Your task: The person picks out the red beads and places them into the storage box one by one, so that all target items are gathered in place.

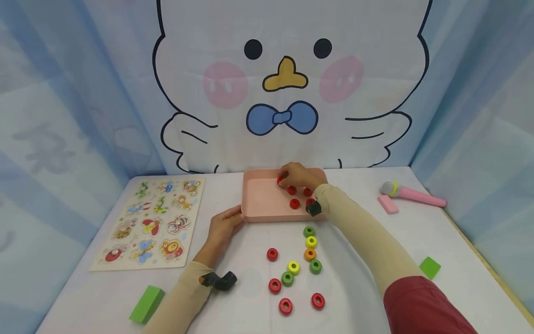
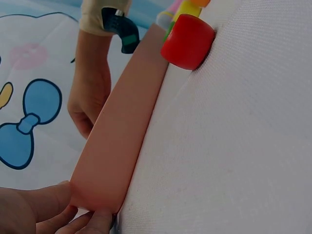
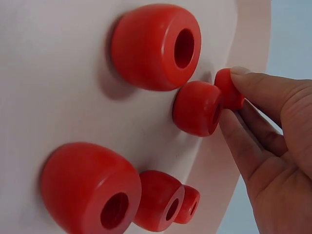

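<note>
A glossy red ring-shaped bead (image 3: 228,88) was pinched in the right hand (image 1: 297,175) inside the shallow pink rectangular tray (image 1: 263,195), whose near-left corner the left hand (image 1: 223,226) gripped. Keeping the bead low and the tray steady seemed best, sparing five other red beads (image 3: 195,108) there. On the white table (image 1: 242,306) lay four red rings (image 1: 285,313), three green rings (image 1: 315,271), two yellow rings (image 1: 293,272), one orange ring (image 1: 310,259).

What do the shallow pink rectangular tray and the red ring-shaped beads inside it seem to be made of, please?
The shallow pink rectangular tray: probably moulded plastic with a smooth, satin finish, judging by its even colour and rounded corners.
The red ring-shaped beads: perhaps painted wood, though plastic is possible; their even colour shows soft, glossy highlights.
</note>
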A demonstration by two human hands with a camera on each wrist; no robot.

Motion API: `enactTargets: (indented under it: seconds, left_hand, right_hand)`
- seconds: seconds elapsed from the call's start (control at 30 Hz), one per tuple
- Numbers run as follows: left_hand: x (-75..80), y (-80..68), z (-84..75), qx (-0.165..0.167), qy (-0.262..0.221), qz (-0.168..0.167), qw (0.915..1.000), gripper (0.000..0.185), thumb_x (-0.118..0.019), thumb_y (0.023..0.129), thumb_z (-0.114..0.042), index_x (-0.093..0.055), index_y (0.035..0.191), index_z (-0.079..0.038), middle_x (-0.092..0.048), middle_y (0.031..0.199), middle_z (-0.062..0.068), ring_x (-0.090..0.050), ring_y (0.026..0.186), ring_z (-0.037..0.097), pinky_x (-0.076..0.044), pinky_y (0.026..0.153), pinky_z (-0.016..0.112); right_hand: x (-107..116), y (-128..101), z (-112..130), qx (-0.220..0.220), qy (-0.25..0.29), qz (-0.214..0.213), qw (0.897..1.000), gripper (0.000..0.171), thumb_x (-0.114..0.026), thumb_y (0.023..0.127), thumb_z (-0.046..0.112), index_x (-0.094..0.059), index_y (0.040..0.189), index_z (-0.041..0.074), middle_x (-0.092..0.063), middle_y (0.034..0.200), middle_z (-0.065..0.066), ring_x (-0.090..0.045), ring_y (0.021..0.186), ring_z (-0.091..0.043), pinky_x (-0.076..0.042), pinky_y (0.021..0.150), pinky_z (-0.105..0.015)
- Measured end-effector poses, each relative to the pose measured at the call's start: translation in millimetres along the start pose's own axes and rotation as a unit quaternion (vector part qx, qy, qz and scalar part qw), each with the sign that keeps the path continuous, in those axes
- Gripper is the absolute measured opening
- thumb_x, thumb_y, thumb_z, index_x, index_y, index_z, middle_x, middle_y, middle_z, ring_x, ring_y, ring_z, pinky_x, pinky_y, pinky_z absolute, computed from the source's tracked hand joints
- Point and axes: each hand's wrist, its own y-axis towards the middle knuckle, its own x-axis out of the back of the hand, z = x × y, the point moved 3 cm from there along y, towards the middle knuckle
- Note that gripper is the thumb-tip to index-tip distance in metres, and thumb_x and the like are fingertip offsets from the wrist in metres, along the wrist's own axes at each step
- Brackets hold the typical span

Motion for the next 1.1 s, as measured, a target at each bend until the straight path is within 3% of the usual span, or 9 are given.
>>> enactTargets:
  seconds: [1.1]
  left_hand:
    - [-1.3,-0.9,0.2,0.001,0.004,0.000,1.0000,0.041,-0.063,0.094,-0.001,-0.058,0.134,0.000,-0.056,0.137,0.016,-0.056,0.123,0.026,-0.048,0.100,0.033]
  right_hand:
    - [-3.1,-2.8,-7.5,0.028,-0.018,0.012,0.999,0.042,-0.070,0.093,0.024,-0.059,0.132,0.010,-0.057,0.117,-0.007,-0.052,0.102,-0.026,-0.052,0.089,-0.035]
